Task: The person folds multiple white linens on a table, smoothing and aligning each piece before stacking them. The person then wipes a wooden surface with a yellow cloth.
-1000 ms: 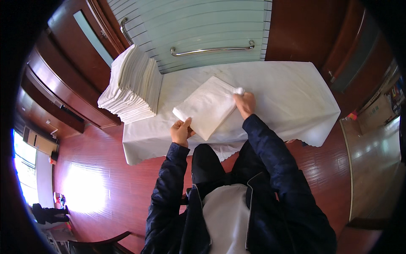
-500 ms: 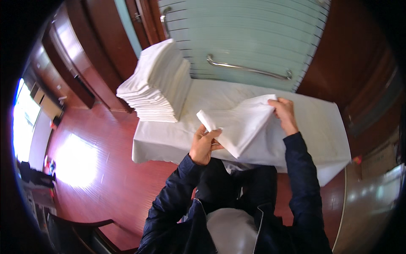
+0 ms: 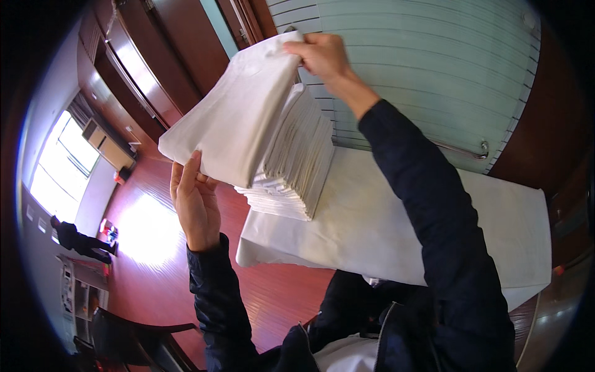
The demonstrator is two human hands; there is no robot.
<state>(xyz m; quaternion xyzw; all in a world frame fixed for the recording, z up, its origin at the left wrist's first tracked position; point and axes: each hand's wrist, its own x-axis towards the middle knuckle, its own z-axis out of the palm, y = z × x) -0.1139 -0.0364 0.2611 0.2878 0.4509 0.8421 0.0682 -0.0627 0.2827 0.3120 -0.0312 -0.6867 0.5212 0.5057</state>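
A folded white cloth (image 3: 229, 115) is spread between my two hands above a tall stack of folded white cloths (image 3: 300, 155). My left hand (image 3: 197, 208) is closed on its near edge, with part of the fingers hidden under the fabric. At the far right corner, my right hand (image 3: 325, 59) pinches the cloth between thumb and fingers. The held cloth slopes down toward my left hand and covers the top of the stack from sight, so I cannot tell whether it touches it. The stack rests on the left end of a table with a white cover (image 3: 378, 217).
Behind the table stands a frosted glass panel (image 3: 427, 80) with a metal handle (image 3: 462, 150). A black chair (image 3: 139, 335) is at the lower left on the reddish floor (image 3: 273, 294). Farther left, a person in dark clothes (image 3: 80, 240) is near the window (image 3: 68, 161).
Both hands have carried the folded cloth from the middle of the table leftward and up over the stack. My view has shifted left too.
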